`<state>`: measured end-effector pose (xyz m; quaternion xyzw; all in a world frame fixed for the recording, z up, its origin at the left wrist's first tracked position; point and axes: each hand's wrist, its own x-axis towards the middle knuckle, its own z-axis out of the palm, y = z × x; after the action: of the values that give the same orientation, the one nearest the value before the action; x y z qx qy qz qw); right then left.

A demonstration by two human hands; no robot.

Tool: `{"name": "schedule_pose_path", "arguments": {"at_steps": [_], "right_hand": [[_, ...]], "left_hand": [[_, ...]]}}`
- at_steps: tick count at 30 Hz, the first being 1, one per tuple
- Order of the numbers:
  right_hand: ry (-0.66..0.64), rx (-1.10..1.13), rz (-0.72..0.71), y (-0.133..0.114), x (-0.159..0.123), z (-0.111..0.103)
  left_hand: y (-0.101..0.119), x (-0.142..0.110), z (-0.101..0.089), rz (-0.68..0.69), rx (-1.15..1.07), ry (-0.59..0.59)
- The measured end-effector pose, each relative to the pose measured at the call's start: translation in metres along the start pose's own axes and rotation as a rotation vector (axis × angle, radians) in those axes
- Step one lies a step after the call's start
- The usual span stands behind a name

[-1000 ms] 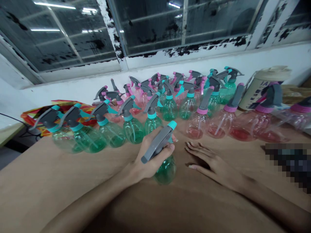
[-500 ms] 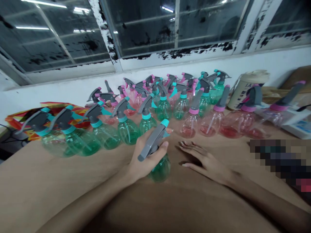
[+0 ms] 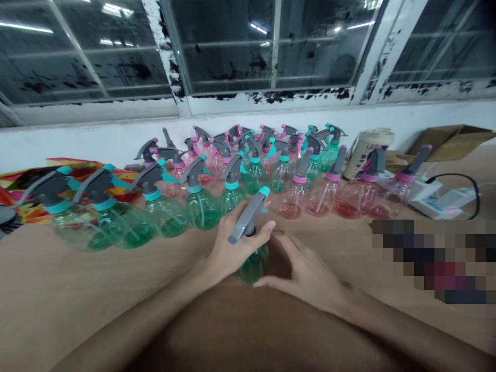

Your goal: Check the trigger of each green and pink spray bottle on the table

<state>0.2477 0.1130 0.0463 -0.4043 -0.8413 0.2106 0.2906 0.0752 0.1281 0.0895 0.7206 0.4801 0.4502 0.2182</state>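
A green spray bottle [image 3: 252,266] with a grey trigger head and turquoise nozzle tip stands upright on the table in front of me. My left hand [image 3: 236,243] is wrapped round its neck, just under the head, thumb on the near side. On the bottle's right, my right hand [image 3: 310,271] is open, fingers and thumb spread to either side of the lower body. Whether its fingertips touch the bottle I cannot tell. Close behind my left hand is a row of green spray bottles [image 3: 166,214] with turquoise collars.
Pink spray bottles [image 3: 292,202] line the table right of centre, and more mixed ones crowd against the wall. A cream container [image 3: 368,152], a cardboard box [image 3: 451,142] and a power strip [image 3: 437,204] with a black cable are at right. Colourful bags [image 3: 34,206] lie at left.
My right hand has moved left, from lying on the table to beside the bottle, its thumb now near the base. My left hand keeps its hold. The view has turned slightly right.
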Motion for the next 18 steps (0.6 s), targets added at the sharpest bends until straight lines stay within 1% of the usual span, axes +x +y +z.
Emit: {"name": "schedule_pose_path", "arguments": {"at_steps": [5,10,14,16,18], "right_hand": [[0.126,-0.019,0.011,-0.02,0.008,0.016],[0.21,-0.071,-0.014,-0.025,0.01,0.028],[0.216,-0.096,-0.019,-0.024,0.01,0.026],[0.223,-0.104,-0.055,-0.022,0.012,0.022],[0.239,-0.139,-0.082,-0.017,0.016,0.017]], "left_hand": [[-0.004,-0.003,0.002,0.004,0.039,0.043],[0.001,-0.004,-0.001,-0.021,0.063,-0.015],[0.003,-0.007,-0.009,-0.006,0.074,-0.066],[-0.001,-0.011,-0.013,0.006,0.087,-0.086],[-0.01,-0.019,-0.017,-0.009,0.075,-0.099]]}}
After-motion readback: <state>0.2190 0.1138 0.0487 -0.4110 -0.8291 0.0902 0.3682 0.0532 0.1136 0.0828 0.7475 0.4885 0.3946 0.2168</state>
